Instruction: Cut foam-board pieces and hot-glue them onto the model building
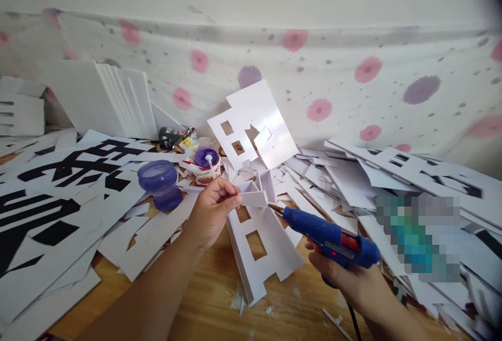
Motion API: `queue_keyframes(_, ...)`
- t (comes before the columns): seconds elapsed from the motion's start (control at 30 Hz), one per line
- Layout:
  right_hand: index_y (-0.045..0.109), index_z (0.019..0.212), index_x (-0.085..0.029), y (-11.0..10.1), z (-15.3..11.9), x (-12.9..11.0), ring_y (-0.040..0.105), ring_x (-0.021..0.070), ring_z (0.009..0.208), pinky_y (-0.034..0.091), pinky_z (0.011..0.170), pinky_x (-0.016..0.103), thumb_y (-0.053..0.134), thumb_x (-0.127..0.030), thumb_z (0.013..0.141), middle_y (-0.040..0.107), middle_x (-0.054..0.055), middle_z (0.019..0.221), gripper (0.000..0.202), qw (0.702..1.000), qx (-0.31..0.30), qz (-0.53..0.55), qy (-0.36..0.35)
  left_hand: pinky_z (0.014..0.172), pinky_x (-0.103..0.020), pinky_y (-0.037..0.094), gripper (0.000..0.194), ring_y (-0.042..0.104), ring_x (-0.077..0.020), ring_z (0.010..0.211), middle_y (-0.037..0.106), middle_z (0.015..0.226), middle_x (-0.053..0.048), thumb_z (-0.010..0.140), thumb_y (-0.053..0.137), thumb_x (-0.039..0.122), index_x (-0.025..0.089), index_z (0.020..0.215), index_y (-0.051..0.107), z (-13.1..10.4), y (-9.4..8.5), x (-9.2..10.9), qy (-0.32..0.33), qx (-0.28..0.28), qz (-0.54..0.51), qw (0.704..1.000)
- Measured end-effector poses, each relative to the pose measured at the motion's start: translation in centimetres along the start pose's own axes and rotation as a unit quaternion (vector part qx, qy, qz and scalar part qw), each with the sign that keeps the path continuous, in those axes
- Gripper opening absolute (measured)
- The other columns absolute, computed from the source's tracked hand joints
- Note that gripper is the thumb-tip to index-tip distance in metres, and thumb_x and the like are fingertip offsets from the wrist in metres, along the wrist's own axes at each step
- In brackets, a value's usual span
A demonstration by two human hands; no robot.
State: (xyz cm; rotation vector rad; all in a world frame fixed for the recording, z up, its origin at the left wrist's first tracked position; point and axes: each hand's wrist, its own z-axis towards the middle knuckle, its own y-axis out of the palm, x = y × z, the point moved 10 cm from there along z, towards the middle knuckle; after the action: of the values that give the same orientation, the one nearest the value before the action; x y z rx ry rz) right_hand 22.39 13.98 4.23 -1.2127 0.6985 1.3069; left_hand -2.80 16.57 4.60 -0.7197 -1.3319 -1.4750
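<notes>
Between thumb and fingers, my left hand (pixel 214 207) pinches a small white foam-board strip (pixel 253 199). My right hand (pixel 345 278) is wrapped round the handle of a blue hot glue gun (pixel 325 234), with a red light showing on its side. The gun's nozzle points left, close to the strip's right end; whether it touches I cannot tell. Below lies a white board piece (pixel 274 249) with square cut-outs and raised side walls, on the wooden table (pixel 212 299). Part of its far end is hidden behind the strip and my left hand.
Behind leans a white cut-out panel (pixel 266 100). A purple jar (pixel 159 181), a paper cup (pixel 204 173) and a dark can (pixel 168 137) stand left of centre. White board scraps (pixel 314 184) and printed sheets (pixel 78 179) cover both sides. A cord (pixel 353 320) hangs below the gun.
</notes>
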Motion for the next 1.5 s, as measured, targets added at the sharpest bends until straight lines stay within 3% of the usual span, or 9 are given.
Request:
queue_keyframes(0.2,0.064,0.076,-0.023,-0.1,0.3,0.0,0.050,0.0148,0.050,0.044,0.044,0.027,0.068,-0.040,0.076,0.059,0.001,0.061,0.018,1.000,-0.015,-0.017,-0.011,0.060,-0.021,0.044,0.032,0.055,-0.0086,0.064,0.064,0.078,0.001,0.061,0.082,0.023,0.017,0.073,0.053,0.0,-0.4,0.1,0.003,0.019,0.008,1.000)
queue_keyframes(0.33,0.065,0.089,-0.027,-0.2,0.0,-0.3,0.056,0.0170,0.054,0.050,0.048,0.030,0.069,-0.036,0.078,0.063,0.001,0.066,0.014,0.998,-0.019,0.000,-0.057,0.061,-0.020,0.045,0.027,0.056,-0.0089,0.064,0.064,0.076,0.001,0.063,0.080,0.022,0.018,0.073,0.055,0.0,-0.5,0.6,0.035,0.018,0.050,0.998)
queue_keyframes(0.4,0.064,0.091,-0.028,-0.3,-0.1,-0.4,0.060,0.0186,0.058,0.052,0.051,0.031,0.068,-0.034,0.080,0.066,0.002,0.073,0.013,0.997,-0.009,-0.001,-0.073,0.064,-0.023,0.047,0.021,0.059,-0.0114,0.068,0.065,0.077,0.000,0.067,0.078,0.021,0.019,0.073,0.057,-0.4,-0.7,1.7,0.101,0.037,0.127,0.986)
queue_keyframes(0.5,0.061,0.084,-0.025,0.3,-0.2,-1.5,0.058,0.0176,0.058,0.050,0.051,0.031,0.064,-0.032,0.082,0.064,0.002,0.073,0.007,0.994,-0.018,-0.036,-0.101,0.076,-0.029,0.050,0.017,0.064,-0.0165,0.079,0.068,0.080,-0.001,0.070,0.075,0.014,0.021,0.076,0.061,-2.0,0.1,4.3,0.256,0.053,0.261,0.929)
queue_keyframes(0.63,0.055,0.072,-0.022,1.9,-0.1,-4.0,0.053,0.0150,0.058,0.044,0.051,0.029,0.057,-0.025,0.082,0.056,0.001,0.068,0.011,0.980,-0.039,-0.112,-0.159,0.076,-0.031,0.050,0.024,0.066,-0.0182,0.078,0.071,0.081,-0.001,0.068,0.072,0.005,0.024,0.079,0.062,-4.1,2.5,5.5,0.360,0.005,0.336,0.870)
queue_keyframes(0.8,0.044,0.065,-0.022,3.1,0.0,-5.4,0.047,0.0122,0.052,0.037,0.047,0.026,0.054,-0.021,0.077,0.049,-0.002,0.060,0.016,0.968,-0.060,-0.149,-0.192,0.073,-0.029,0.051,0.027,0.067,-0.0170,0.077,0.071,0.082,-0.001,0.070,0.069,0.002,0.024,0.081,0.059,-5.3,4.2,5.8,0.400,-0.026,0.378,0.834)
queue_keyframes(0.97,0.041,0.065,-0.022,3.1,-0.2,-5.0,0.045,0.0119,0.053,0.036,0.048,0.026,0.054,-0.021,0.079,0.046,-0.003,0.060,0.019,0.968,-0.062,-0.160,-0.182,0.073,-0.030,0.052,0.023,0.068,-0.0175,0.077,0.072,0.082,-0.002,0.072,0.067,0.004,0.024,0.080,0.060,-5.4,4.7,5.6,0.401,-0.038,0.399,0.824)
queue_keyframes(1.23,0.038,0.065,-0.022,3.3,-0.1,-4.3,0.043,0.0116,0.053,0.034,0.049,0.026,0.054,-0.023,0.080,0.044,-0.003,0.060,0.022,0.970,-0.071,-0.163,-0.169,0.075,-0.028,0.052,0.031,0.066,-0.0163,0.079,0.069,0.084,-0.003,0.073,0.065,0.000,0.023,0.090,0.054,-6.3,5.6,5.7,0.454,-0.065,0.454,0.764)
queue_keyframes(1.5,0.039,0.064,-0.022,2.7,-0.1,-3.5,0.042,0.0124,0.053,0.037,0.051,0.027,0.056,-0.025,0.078,0.044,-0.004,0.057,0.022,0.974,-0.049,-0.160,-0.151,0.074,-0.029,0.052,0.030,0.065,-0.0164,0.079,0.069,0.085,-0.003,0.074,0.065,0.001,0.024,0.090,0.053,-6.3,5.6,5.6,0.455,-0.068,0.460,0.759)
